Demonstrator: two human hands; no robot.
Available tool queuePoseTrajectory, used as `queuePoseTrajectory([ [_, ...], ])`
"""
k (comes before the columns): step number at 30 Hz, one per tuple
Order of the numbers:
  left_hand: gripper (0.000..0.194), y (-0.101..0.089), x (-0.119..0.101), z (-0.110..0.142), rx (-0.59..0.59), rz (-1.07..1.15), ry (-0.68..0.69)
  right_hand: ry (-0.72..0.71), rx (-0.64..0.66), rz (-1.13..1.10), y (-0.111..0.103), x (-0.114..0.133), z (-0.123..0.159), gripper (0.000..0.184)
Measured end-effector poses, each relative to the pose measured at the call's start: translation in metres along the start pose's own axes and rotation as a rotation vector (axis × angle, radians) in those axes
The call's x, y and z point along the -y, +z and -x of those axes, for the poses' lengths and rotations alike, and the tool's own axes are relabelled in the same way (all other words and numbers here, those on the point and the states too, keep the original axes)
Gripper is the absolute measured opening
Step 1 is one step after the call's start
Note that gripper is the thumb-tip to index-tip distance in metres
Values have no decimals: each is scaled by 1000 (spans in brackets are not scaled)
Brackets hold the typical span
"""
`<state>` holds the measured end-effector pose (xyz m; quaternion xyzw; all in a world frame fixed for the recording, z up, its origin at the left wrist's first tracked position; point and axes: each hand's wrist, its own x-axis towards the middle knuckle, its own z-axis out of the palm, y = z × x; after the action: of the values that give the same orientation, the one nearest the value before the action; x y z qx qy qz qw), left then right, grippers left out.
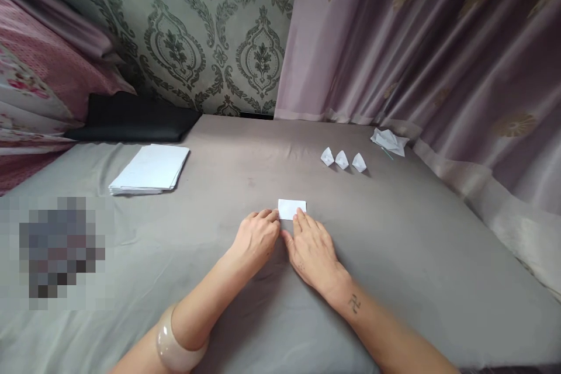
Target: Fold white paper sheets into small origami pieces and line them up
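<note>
Paper [291,209] flat under right-hand fingers [300,214], left-hand fingers [272,214] at its edge

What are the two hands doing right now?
Left hand: fingers curled at the white paper; grip can't be told.
Right hand: open, fingertips on the paper.

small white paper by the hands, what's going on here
A person's right hand lies with its fingers on a small white paper, while the left hand is at its left edge. It lies flat on a grey cloth. Three folded paper shapes sit beyond it to the right, and a stack of white sheets to the left.
</note>
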<state>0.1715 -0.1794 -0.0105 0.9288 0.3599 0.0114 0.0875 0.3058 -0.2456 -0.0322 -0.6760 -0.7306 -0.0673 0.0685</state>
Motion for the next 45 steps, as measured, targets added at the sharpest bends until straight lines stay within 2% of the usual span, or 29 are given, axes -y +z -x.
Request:
queuePoseTrajectory([
  [4, 27, 2, 4, 0, -16, 12, -26, 41, -14, 33, -1, -8, -1, 45],
  [8, 26, 9, 6, 0, -147, 124, -72, 51, -30, -11, -3, -22, -2, 37],
  [13, 13, 21, 9, -8, -333, 336, -246, 148, -76, -197, 2, -46, -5, 28],
  [16, 16, 25, 11, -14, -347, 480, -323, 241, -133, -319, 11, -55, -10, 17],
  [20, 18, 22, 12, -18, -291, 565, -362, 229, -165, -451, 23, -58, -15, 41],
  [25, 8, 17, 7, -16, -256, 616, -268, 212, -198, -525, 27, -57, -17, 53],
  [29, 10, 24, 7, -14, -300, 557, -187, 109, -361, -506, 20, -52, -17, 60],
  [32, 18, 31, 11, -13, -398, 365, -96, 37, -441, -431, 13, -47, -16, 48],
  [37, 34, 32, 10, -9, -462, 198, 45, -43, -406, -318, 7, -43, -15, 24],
  [40, 48, 32, 7, -8, -424, 197, 41, -63, -369, -270, 7, -45, -17, 24],
  [45, 63, 38, 8, -9, -319, 244, -87, -120, -324, -212, 9, -48, -22, 28],
])
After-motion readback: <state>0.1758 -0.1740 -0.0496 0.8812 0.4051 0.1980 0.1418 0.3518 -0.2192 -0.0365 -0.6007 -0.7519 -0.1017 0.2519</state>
